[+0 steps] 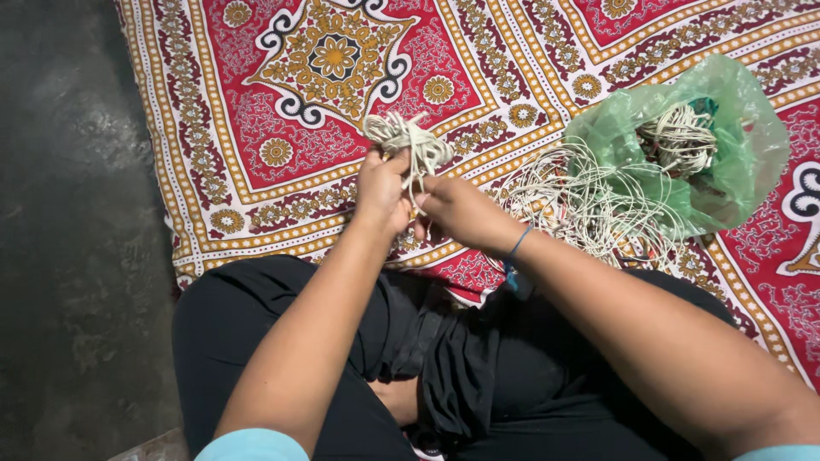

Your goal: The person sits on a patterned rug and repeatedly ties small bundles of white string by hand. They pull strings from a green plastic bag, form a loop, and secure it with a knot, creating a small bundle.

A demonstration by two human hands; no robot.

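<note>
A person sits cross-legged at the near edge of a red patterned cloth [256, 111] spread over a dark floor [68, 213]. Both hands meet just above the knees, over the cloth's near edge.

The left hand [382, 192] is closed in a fist around a small bundle [408, 141] of cream cord, whose wound loops stand up above the knuckles. The right hand [457, 209] is nearly closed too, its fingertips pinching the strands that hang from the bundle; the 2 hands touch each other around the cord. A blue band [518, 243] circles the right wrist.

To the right, near the cloth's far-right corner, lies a loose heap [581, 201] of the same cord, untidy and spreading toward the right forearm. Just beyond it sits a green plastic bag [735, 162], open, with 1 wound coil [679, 137] showing inside; whether more lie under it cannot be told.

Judging by this layout, the winding looks well short of finished: 1 bundle is in hand and seems partly wound, at least 1 sits in the bag, and a large tangle of loose cord remains on the cloth. How much of that heap is 1 length or many cannot be made out.
</note>
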